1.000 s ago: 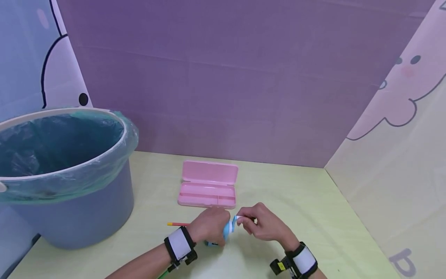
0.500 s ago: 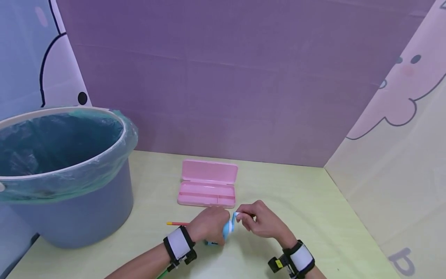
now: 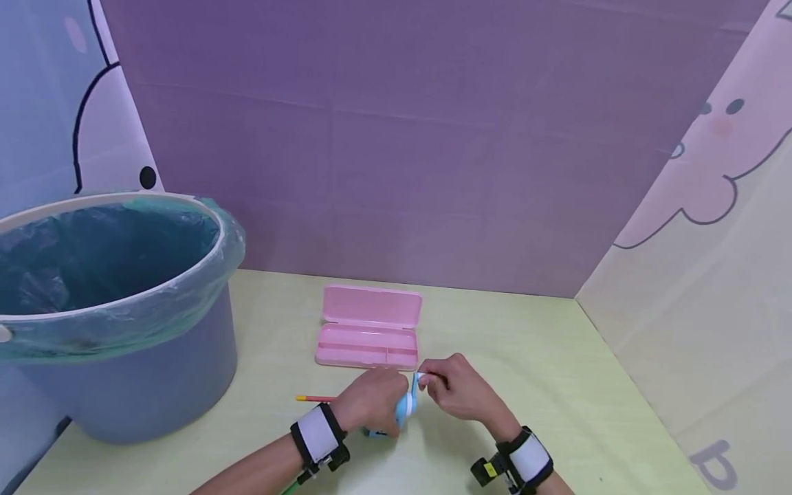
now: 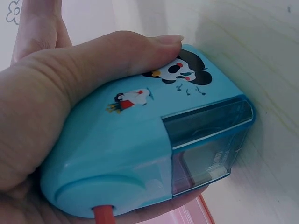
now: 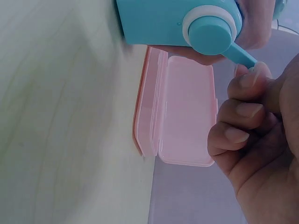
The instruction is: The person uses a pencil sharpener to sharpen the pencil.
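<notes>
Sharpener (image 4: pixel 126 140) of light-blue rounded plastic, gripped by the left hand (image 3: pixel 374 399); right hand (image 3: pixel 458 388) pinches its blue crank (image 5: pixel 239 55); yellow-tipped red pencil (image 3: pixel 317 399) protrudes left.

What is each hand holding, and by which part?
The left hand grips the sharpener by its body; the right hand pinches its crank at the outer end.

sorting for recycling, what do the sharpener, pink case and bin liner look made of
Sharpener: probably hard plastic, satiny with soft highlights, the drawer see-through. Pink case: likely moulded plastic, smooth, with thin even walls. Bin liner: plastic film, apparently; glossy, crinkled and translucent.
</notes>
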Demonstrator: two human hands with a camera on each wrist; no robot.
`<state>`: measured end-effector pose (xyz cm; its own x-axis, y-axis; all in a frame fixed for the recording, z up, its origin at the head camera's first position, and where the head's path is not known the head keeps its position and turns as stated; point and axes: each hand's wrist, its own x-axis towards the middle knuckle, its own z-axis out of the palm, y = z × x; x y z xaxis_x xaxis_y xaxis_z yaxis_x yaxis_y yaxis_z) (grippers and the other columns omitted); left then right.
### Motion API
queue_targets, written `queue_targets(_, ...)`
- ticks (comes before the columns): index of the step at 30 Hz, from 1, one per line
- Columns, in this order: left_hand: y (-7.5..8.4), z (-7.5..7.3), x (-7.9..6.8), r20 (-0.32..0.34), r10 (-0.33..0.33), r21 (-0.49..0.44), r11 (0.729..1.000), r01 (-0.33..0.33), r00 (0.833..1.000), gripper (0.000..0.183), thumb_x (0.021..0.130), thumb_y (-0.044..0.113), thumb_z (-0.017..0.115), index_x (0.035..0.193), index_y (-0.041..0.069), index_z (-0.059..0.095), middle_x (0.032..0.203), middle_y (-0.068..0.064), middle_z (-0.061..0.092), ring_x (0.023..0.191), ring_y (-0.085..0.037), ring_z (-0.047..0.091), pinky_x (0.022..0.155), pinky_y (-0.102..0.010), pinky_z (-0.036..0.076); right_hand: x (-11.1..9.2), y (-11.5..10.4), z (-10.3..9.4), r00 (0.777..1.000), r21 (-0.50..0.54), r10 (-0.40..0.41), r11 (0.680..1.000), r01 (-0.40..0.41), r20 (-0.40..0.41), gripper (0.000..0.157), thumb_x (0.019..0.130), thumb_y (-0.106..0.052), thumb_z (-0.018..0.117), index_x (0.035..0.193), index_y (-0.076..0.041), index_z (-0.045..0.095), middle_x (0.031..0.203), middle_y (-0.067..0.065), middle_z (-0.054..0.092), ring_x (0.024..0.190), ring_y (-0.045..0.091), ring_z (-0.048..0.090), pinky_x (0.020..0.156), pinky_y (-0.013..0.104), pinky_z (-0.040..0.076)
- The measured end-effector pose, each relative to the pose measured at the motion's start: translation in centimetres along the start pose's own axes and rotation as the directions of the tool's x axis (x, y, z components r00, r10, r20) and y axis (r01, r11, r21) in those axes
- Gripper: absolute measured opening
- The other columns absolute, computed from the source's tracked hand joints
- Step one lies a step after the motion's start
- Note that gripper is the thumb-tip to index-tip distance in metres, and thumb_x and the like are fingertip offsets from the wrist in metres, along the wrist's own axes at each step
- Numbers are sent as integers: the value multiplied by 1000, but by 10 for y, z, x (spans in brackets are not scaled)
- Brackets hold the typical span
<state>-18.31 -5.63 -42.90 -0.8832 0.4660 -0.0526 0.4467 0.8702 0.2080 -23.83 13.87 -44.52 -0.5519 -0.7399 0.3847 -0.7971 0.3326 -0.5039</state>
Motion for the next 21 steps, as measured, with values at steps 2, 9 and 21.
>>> queue_targets(2,0,0,0,0,1,-8,1000,-1,1000,42,60,29,91,79,15,56,69,6,50,63,-11,47,56,-23,40,0,0,2,1000,-4,10,1000,-10,-8,17,97,-11,60,83,-7,69,58,-16,42,50,-2,36,51,15,31)
queue_targets(9,0,-1,0,-4,8,-10,1000,-9,1000,42,61,30,91,78,15,55,68,6,49,63,-11,46,56,-23,40,2,0,5,999,-42,43,998,-45,-32,18,94,-2,60,79,-8,67,57,-15,41,49,-2,35,49,16,30)
queue_targets(21,-1,0,1,2,9,-2,1000,-9,1000,40,61,30,90,77,15,57,68,5,49,63,-11,46,56,-23,40,6,4,6,996,-35,88,996,-87,1,18,94,-2,59,79,-8,68,58,-15,43,49,-2,36,50,17,31)
